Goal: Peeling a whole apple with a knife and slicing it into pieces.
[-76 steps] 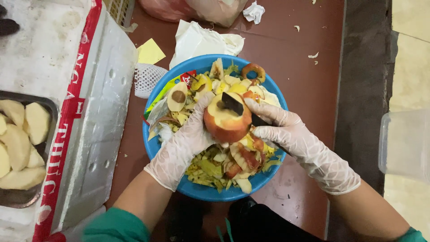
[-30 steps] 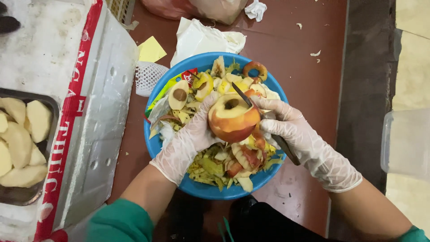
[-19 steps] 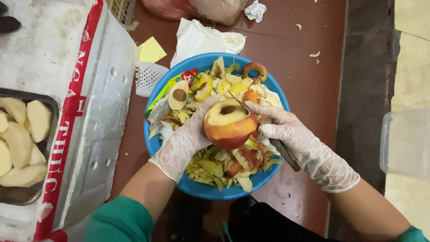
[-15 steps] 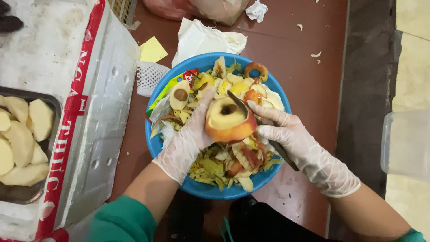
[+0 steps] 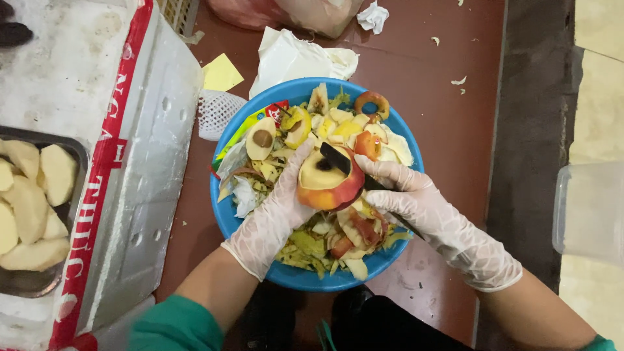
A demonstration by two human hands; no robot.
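Closest to the camera were the green sleeves, then both gloved hands over a blue bowl [image 5: 229, 214] that sat on the reddish-brown floor [image 5: 448, 97]. The left hand [image 5: 276, 218] had its fingers wrapped around a half-peeled apple [image 5: 328, 185], cupping it from the left side right above the bowl. The right hand [image 5: 426, 211] had its fingers closed on a dark-handled knife [image 5: 338, 159], with the blade lying against the apple's pale peeled top and the red skin still on the lower part. The bowl under them was packed with fruit peels and scraps [image 5: 325, 244], yellow, green and red all mixed up. Off to the left was a white foam box [image 5: 140, 162] with a red band, carrying a metal tray [image 5: 78, 153] of peeled apple pieces [image 5: 29, 208]. Just beyond the bowl lay a white foam fruit net [image 5: 214, 114], a yellow paper scrap [image 5: 221, 73] and a crumpled white bag [image 5: 292, 58]. A clear plastic container [image 5: 588, 211] sat at the far right edge.
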